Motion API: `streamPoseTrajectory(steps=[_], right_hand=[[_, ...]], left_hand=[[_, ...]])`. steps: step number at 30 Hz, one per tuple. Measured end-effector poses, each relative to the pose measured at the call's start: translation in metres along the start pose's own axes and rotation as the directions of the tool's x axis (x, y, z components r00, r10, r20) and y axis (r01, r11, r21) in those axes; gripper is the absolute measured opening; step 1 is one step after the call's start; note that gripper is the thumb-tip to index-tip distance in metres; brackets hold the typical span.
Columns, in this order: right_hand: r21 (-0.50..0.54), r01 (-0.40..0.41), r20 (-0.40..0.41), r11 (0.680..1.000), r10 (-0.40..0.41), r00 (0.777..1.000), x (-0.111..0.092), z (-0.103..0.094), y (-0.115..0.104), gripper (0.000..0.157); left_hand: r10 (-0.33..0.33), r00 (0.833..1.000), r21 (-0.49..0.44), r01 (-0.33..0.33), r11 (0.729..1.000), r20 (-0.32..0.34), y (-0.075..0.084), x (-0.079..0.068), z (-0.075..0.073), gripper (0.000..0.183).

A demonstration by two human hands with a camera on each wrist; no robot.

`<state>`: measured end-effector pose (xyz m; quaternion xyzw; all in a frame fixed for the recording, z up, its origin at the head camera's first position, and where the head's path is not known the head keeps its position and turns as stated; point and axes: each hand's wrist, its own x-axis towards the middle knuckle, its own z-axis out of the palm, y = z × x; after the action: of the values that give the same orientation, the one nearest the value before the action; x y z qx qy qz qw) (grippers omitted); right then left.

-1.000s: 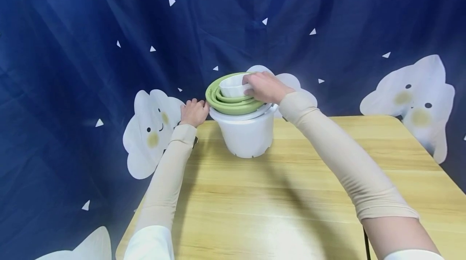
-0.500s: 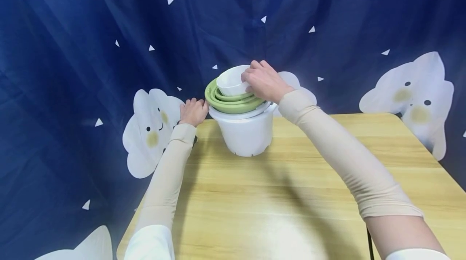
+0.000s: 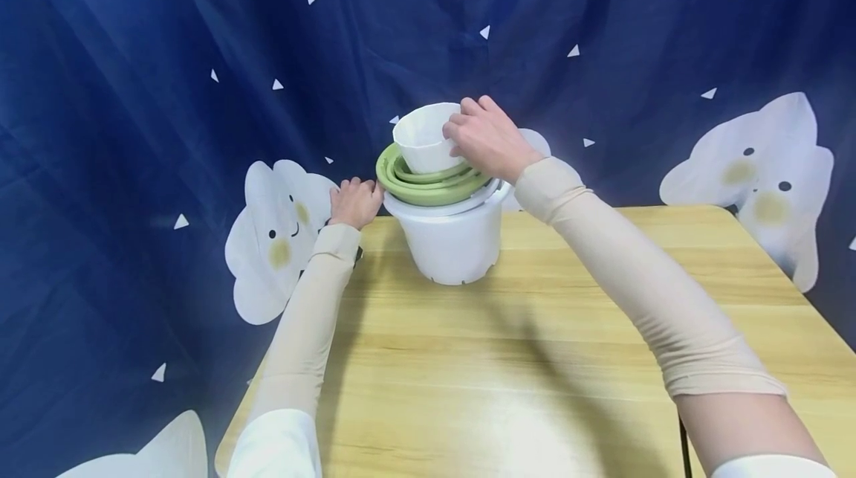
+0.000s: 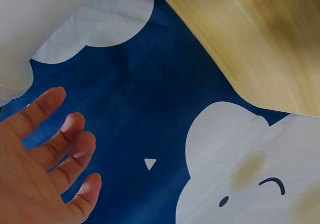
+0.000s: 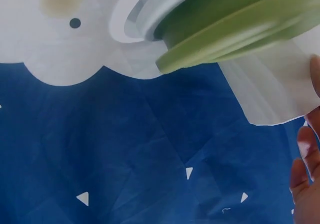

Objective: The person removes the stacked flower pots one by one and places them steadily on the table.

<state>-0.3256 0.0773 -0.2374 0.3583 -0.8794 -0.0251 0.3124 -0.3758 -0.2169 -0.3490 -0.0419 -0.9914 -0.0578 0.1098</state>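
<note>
My right hand point(image 3: 490, 137) pinches the near-right side of a small white faceted pot point(image 3: 423, 143), thumb inside or outside the wall I cannot tell. The pot stands high, its lower part inside several nested green pots point(image 3: 431, 195). Under these is a large white pot point(image 3: 455, 247) with a wide rim and notched base, upright on the table. The right wrist view shows the small pot point(image 5: 275, 84) projecting past a green rim point(image 5: 240, 32). Beside the stack's left, my left hand point(image 3: 357, 203) is close to the rims; in the left wrist view its fingers point(image 4: 75, 154) are loosely bent, holding nothing.
A wood-grain table point(image 3: 428, 389) lies under the stack, which stands near its far edge. Behind it hangs a dark blue curtain point(image 3: 374, 32) with white clouds and triangles. A dark line point(image 3: 685, 448) runs beside the right forearm at the front.
The right hand has raised the small white pot, so more of its wall shows above the green pots. The left hand and the lower stack stay nearly in place.
</note>
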Motion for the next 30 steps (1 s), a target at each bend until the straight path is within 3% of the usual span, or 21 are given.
streamPoseTrajectory(steps=[10,20,30], right_hand=[[-0.041,-0.024,-0.055,0.999,0.021,0.998,0.0,-0.02,0.007,0.024],[-0.063,-0.077,-0.139,0.995,0.067,0.988,-0.007,-0.04,0.022,0.023],[-0.129,-0.142,-0.175,0.981,0.118,0.977,-0.025,-0.042,0.047,0.021]], left_hand=[[0.006,1.0,0.002,-0.006,1.0,0.01,0.0,0.007,0.002,0.071],[0.01,1.0,-0.009,-0.01,1.0,0.001,0.004,-0.002,-0.004,0.07],[0.004,1.0,-0.01,-0.004,1.0,0.011,-0.001,-0.002,-0.006,0.072]])
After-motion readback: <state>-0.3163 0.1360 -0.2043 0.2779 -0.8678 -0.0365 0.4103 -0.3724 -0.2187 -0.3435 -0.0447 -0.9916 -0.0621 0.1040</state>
